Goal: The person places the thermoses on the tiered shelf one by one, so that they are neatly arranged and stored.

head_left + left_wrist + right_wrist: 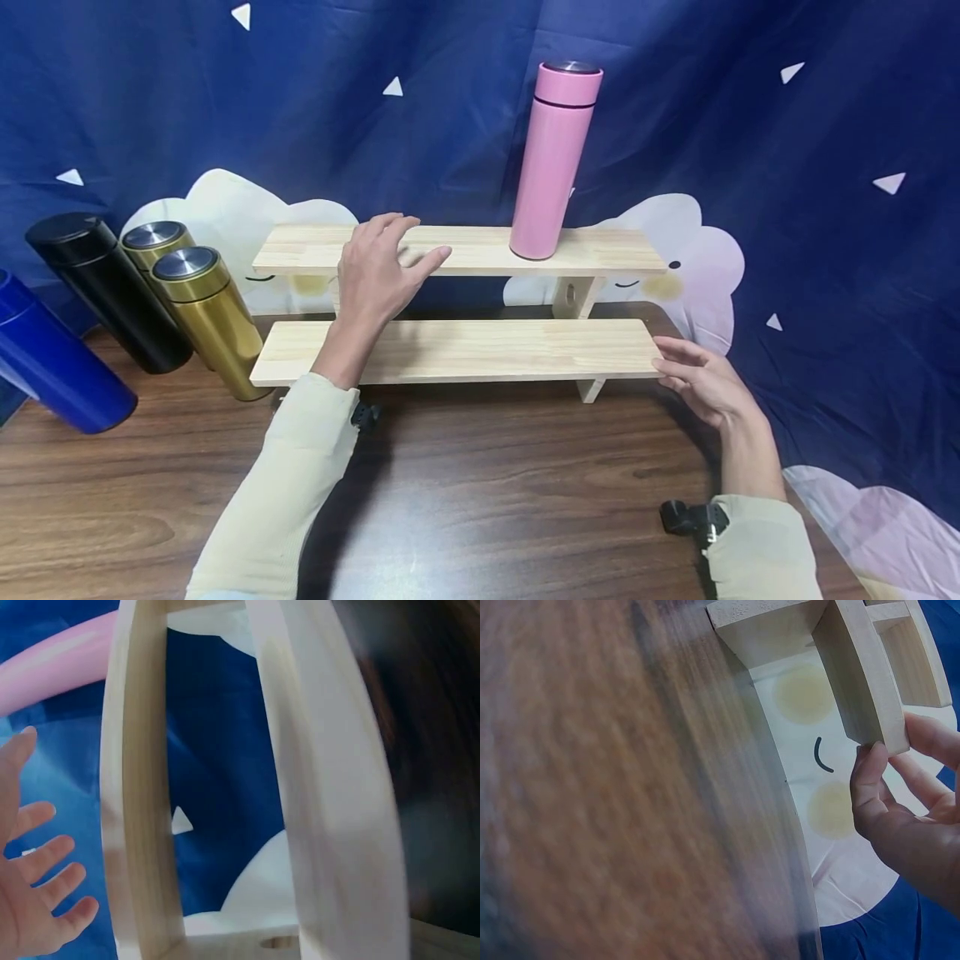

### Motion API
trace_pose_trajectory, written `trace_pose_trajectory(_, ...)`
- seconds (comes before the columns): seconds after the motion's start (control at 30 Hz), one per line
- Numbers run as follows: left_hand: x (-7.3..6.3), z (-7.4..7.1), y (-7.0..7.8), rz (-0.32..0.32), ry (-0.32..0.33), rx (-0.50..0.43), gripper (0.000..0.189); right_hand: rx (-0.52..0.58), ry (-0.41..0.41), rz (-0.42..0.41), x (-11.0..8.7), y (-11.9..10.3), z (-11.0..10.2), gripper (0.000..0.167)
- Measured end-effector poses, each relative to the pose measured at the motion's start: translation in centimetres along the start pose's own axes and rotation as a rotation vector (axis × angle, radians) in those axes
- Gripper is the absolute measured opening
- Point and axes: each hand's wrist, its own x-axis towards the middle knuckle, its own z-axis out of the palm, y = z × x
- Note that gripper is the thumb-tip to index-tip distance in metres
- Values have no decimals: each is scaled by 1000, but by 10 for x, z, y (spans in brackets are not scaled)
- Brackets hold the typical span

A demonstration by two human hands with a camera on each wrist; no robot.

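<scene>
A two-tier wooden shelf (pixel 480 350) stands on the table. On its upper board (pixel 465 250), right of the middle, a pink thermos bottle (pixel 555 167) is upright. My left hand (pixel 378 267) hovers in front of the upper board, left of the bottle, holding nothing. In the left wrist view its fingers (pixel 45 851) are spread and loosely bent. At the right end of the lower board, my right hand (pixel 708 379) pinches the board's end. The right wrist view shows the thumb (pixel 870 780) at one corner and fingers at the other side.
To the left of the shelf stand two gold thermos bottles (pixel 213 325), a black one (pixel 112 292) and a blue one (pixel 56 358). A blue curtain (pixel 450 108) with clouds and white triangles hangs behind. The brown wooden table (pixel 510 500) extends in front.
</scene>
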Motion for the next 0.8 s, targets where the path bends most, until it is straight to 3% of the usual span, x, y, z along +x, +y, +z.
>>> trace_pose_trajectory(0.23,-13,-9,-12,-3,54,0,56,-1,-1,-5,2,1,2,29)
trace_pose_trajectory(0.63,-33,-26,-25,-117,57,22,56,6,13,2,0,0,1,30)
trace_pose_trajectory(0.8,-43,-32,-31,-157,96,3,55,8,9,6,1,-2,0,30)
